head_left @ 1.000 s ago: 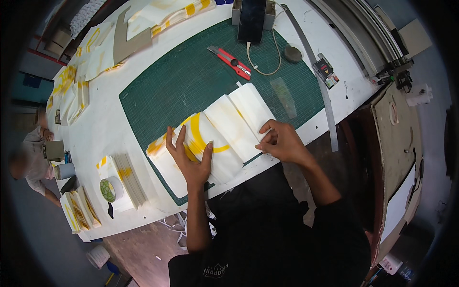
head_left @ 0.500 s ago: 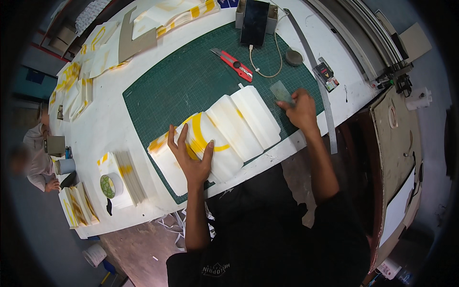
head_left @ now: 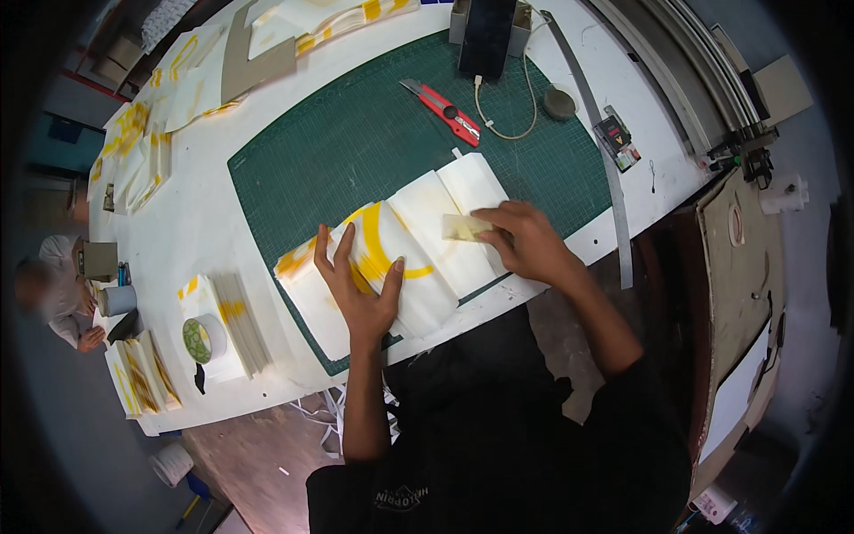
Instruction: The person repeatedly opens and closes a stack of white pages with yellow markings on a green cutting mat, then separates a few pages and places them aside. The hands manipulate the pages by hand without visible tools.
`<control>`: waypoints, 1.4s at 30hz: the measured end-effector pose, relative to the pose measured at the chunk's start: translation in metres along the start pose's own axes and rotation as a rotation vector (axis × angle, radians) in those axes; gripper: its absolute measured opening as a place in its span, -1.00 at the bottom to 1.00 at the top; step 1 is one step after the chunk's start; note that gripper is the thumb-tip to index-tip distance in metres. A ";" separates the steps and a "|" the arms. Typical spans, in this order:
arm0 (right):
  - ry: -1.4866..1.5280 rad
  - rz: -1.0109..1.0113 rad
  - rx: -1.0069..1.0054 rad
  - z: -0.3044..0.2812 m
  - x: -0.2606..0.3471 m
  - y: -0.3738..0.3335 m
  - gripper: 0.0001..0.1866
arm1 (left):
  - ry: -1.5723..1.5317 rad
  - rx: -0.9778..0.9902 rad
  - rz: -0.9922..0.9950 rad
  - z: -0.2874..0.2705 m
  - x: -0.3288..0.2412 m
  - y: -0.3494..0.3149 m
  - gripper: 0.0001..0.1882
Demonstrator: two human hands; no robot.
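White folded sheets with yellow markings (head_left: 429, 218) lie fanned out in overlapping pleats on a green cutting mat (head_left: 311, 151), near the table's front edge. My left hand (head_left: 366, 307) rests on their left part with its fingers spread, holding nothing. Between the thumb and fingers of my right hand (head_left: 532, 245) is a small, flat, translucent rectangular scraper (head_left: 463, 229). It lies over the right-hand pleats; whether it presses on them I cannot tell. Beyond the sheets, a red utility knife (head_left: 445, 111) lies on the mat with its blade toward the far left.
A phone (head_left: 487, 40) with a cable stands at the back, near a round dark lid-like piece (head_left: 559, 102). A steel ruler (head_left: 609, 169) lies along the right. At left are a tape roll (head_left: 197, 340) on a folded stack (head_left: 227, 311), more sheets, and another person (head_left: 67, 289).
My right hand has moved left with the scraper, from the mat beside the sheets to over the right-hand pleats. My left hand stays spread on the sheets.
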State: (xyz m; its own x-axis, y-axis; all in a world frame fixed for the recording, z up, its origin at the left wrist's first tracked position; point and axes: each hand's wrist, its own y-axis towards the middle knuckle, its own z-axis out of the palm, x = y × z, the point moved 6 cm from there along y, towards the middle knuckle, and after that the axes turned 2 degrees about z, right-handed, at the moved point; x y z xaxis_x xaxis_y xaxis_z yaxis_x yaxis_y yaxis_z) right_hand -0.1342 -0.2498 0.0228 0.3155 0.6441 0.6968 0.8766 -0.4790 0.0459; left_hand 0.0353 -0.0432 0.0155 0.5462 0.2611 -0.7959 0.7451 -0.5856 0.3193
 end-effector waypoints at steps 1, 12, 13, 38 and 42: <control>-0.017 0.001 0.012 0.000 0.001 0.008 -0.69 | -0.003 0.005 0.000 0.002 0.000 0.000 -0.19; -0.029 -0.284 -0.182 -0.010 0.001 0.102 -0.80 | 0.016 0.013 -0.010 0.001 0.003 0.001 -0.17; -0.092 -0.366 -0.178 -0.012 0.009 0.094 -0.79 | 0.018 0.008 -0.005 0.002 0.003 0.001 -0.17; -0.234 -0.309 -0.091 0.010 0.005 0.035 -0.60 | 0.060 0.023 -0.014 0.005 0.005 0.000 -0.16; -0.304 -0.303 -0.213 0.009 -0.021 0.108 -0.65 | 0.054 0.016 -0.008 0.003 0.002 0.001 -0.15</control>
State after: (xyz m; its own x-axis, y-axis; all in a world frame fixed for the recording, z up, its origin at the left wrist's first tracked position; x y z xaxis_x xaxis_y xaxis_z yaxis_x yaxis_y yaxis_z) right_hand -0.0427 -0.3096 0.0071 0.1774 0.9036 0.3898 0.8614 -0.3341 0.3825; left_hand 0.0355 -0.0455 0.0130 0.5603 0.3068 -0.7694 0.7436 -0.5954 0.3042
